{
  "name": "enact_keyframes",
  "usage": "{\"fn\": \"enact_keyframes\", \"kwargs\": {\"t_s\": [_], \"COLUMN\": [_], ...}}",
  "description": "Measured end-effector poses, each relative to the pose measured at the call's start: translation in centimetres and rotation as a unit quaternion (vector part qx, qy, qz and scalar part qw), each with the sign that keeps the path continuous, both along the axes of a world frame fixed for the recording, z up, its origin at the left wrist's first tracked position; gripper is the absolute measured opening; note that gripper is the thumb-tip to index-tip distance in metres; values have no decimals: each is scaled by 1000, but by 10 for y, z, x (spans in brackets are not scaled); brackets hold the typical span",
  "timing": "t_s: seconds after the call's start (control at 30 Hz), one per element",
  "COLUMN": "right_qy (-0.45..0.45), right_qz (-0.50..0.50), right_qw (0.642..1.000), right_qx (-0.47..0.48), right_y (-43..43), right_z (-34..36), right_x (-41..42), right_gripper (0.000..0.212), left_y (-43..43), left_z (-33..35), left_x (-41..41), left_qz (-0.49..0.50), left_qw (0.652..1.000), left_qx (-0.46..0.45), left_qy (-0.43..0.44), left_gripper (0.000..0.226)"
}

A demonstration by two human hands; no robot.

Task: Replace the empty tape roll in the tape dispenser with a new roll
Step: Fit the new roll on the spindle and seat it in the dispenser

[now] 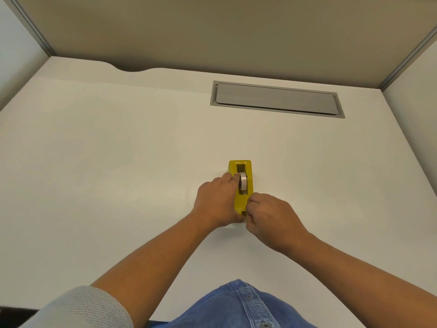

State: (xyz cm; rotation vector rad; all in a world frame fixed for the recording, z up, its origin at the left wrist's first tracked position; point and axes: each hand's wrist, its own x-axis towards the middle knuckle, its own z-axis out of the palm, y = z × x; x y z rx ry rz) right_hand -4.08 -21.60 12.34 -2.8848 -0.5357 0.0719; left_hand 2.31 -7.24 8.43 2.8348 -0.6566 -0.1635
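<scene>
Tape roll (243, 183) sits in yellow dispenser (241, 202) slot

yellow tape dispenser (243, 200) on white desk (118, 162), both hands gripping it (roll (243, 182) seated)

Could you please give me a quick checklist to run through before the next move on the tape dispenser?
1. Dispenser stands flat on the desk: ok.
2. Left hand steadies the dispenser from its left side, fingers up by the roll: ok.
3. A roll sits in the slot: ok; whether it is new or empty: cannot tell.
4. Right hand is closed at the near end of the dispenser; whether it pinches the tape end: cannot tell.
5. Tape led over the cutter: cannot tell, the hands hide that end.
6. Old roll set aside in sight: not ok, no second roll shows on the desk.
</scene>
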Motion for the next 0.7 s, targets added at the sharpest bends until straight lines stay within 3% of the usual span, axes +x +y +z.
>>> {"fn": "enact_keyframes", "kwargs": {"t_s": [0.33, 0.7], "right_qy": [-14, -110], "right_qz": [-3, 12], "right_qw": [1000, 994], "right_qx": [-7, -18], "right_y": [2, -2], "right_z": [-9, -25], "right_x": [-7, -10], "right_gripper": [9, 10], "left_y": [0, 0], "left_z": [-2, -2], "left_x": [1, 1], "left_qz": [2, 0], "left_qw": [1000, 1000], "left_qx": [-2, 0], "left_qy": [-4, -5], "left_gripper": [104, 104]}}
